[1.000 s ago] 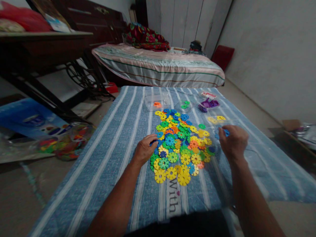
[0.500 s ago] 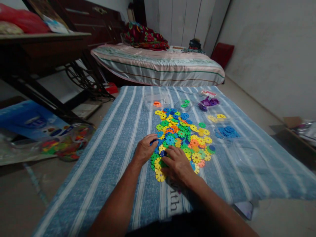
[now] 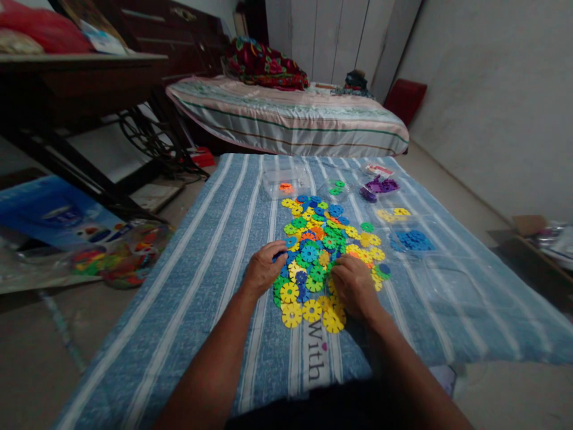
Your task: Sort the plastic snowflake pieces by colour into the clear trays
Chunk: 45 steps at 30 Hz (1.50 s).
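A heap of notched plastic discs in yellow, green, blue and orange is spread over the striped cloth. At its left edge my left hand is closed, with dark blue notched discs pinched between thumb and fingers. My right hand rests on the heap's right side. Its fingers are curled together at the discs, and whatever they grip is hidden. Several yellow discs lie at the near edge, left of the right hand.
Clear plastic boxes stand beyond and right of the heap: one with orange discs, one with purple discs, one with yellow discs, one with blue discs. A transparent container lies nearer at right. A bed is behind.
My right hand has moved right across the heap, uncovering yellow, green and dark blue discs at the near side. My left hand has stayed in place with the blue discs.
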Each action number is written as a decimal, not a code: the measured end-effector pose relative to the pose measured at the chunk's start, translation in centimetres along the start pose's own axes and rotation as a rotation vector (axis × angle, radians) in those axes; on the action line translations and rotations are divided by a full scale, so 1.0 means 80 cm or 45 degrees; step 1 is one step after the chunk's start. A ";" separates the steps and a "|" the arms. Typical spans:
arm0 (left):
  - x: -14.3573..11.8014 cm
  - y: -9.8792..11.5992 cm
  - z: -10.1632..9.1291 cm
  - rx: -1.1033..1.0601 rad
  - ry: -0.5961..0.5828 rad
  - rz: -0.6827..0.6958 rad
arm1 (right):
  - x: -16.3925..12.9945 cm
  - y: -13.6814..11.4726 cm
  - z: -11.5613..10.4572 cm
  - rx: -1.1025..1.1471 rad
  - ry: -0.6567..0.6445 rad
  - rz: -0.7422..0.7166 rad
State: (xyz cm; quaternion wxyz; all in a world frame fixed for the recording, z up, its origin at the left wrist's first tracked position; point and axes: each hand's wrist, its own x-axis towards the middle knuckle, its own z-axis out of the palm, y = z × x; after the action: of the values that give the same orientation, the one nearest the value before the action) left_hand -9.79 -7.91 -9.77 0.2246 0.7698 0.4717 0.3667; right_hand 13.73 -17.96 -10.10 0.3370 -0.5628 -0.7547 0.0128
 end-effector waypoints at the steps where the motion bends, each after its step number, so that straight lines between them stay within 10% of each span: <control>1: 0.000 0.000 0.000 0.001 0.001 0.002 | 0.000 0.000 -0.002 0.009 0.010 0.005; 21: 0.000 -0.001 0.000 0.003 -0.010 0.015 | 0.007 -0.062 0.016 -0.104 -0.299 -0.134; 45: -0.001 -0.001 -0.001 0.030 -0.004 0.030 | -0.004 -0.043 0.007 0.364 0.196 -0.098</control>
State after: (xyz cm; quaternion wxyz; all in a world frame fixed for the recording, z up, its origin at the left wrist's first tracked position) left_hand -9.88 -7.94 -9.80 0.2120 0.7785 0.4664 0.3626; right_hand 10.56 -19.31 -9.33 0.4708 -0.4792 -0.7380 0.0638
